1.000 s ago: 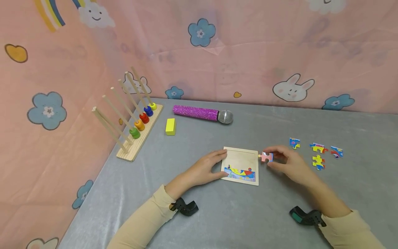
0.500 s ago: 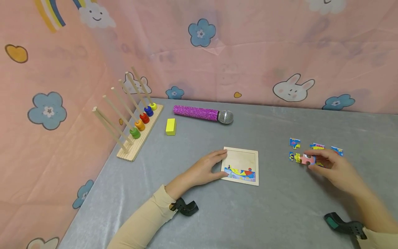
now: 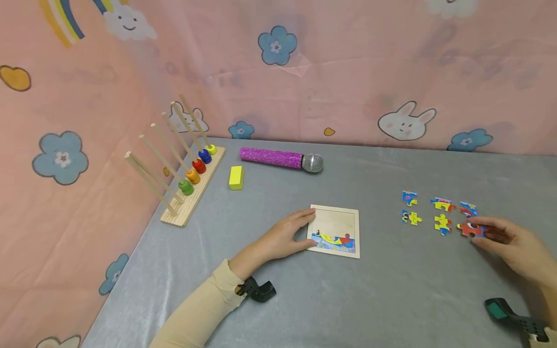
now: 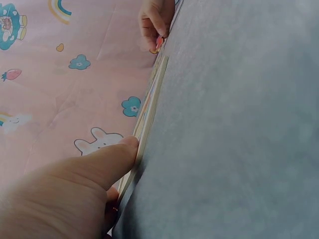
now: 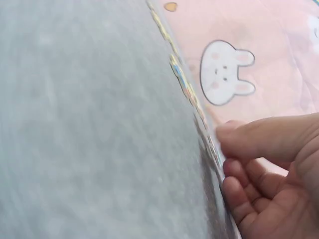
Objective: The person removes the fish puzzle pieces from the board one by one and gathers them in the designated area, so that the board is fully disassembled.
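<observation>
My left hand point(image 3: 283, 237) holds the left side of a square wooden puzzle tray point(image 3: 335, 210), its thumb along the rim in the left wrist view. Several joined pieces point(image 3: 337, 242) fill the tray's lower part; bare wood shows above. At the far right, the thumb and fingers of my right hand point(image 3: 518, 241) pinch a red jigsaw piece point(image 3: 470, 230). It is at or just over the cloth, beside other loose jigsaw pieces point(image 3: 443, 224). In the right wrist view, thumb and fingertips meet at the row's end, and the held piece is mostly hidden.
A purple glitter microphone point(image 3: 271, 157) lies behind the tray, with a yellow block point(image 3: 236, 178) to its left. A wooden peg stand point(image 3: 184, 208) with coloured rings is at the left. A pink patterned cloth point(image 3: 330, 72) hangs behind the grey-covered table point(image 3: 365, 299).
My right hand has carried the jigsaw piece rightward from beside the tray to the end of the loose pieces. My left hand stays on the tray. The head view has shifted slightly.
</observation>
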A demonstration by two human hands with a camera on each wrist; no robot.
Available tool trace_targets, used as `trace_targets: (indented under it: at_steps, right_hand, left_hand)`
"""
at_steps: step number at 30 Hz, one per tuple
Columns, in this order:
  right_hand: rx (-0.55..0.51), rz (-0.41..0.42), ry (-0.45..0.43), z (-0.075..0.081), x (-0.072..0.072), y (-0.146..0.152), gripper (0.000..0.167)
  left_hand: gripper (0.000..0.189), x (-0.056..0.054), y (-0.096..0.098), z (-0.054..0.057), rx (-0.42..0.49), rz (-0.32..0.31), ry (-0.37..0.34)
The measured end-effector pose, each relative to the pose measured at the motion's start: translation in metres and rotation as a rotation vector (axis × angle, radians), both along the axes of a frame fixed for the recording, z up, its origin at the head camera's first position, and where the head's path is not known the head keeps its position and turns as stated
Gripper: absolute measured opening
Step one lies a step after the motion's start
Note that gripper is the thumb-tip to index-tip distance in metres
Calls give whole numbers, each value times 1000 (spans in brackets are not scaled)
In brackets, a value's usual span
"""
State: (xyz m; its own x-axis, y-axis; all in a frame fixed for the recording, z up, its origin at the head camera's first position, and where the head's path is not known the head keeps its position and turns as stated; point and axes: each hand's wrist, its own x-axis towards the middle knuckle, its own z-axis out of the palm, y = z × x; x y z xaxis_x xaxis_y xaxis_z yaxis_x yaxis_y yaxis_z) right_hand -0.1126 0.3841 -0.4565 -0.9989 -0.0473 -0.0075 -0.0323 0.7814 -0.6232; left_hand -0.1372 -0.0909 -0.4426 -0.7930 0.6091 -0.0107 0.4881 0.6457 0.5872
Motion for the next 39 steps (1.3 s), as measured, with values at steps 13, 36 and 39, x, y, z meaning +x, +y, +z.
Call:
trace_targets:
  at_steps: [13,36,39]
  right_hand:
    - [72,39,60,-6,2,2,34]
    - [-120,44,85,19,8,-23,47]
    - [-177,105,98,30,7,-39,49]
  left_hand:
    - [68,1,0,-1,29,9,1]
    - [66,5,-3,3,-45,-79,81]
    - [65,8,-5,4,-47,-78,102]
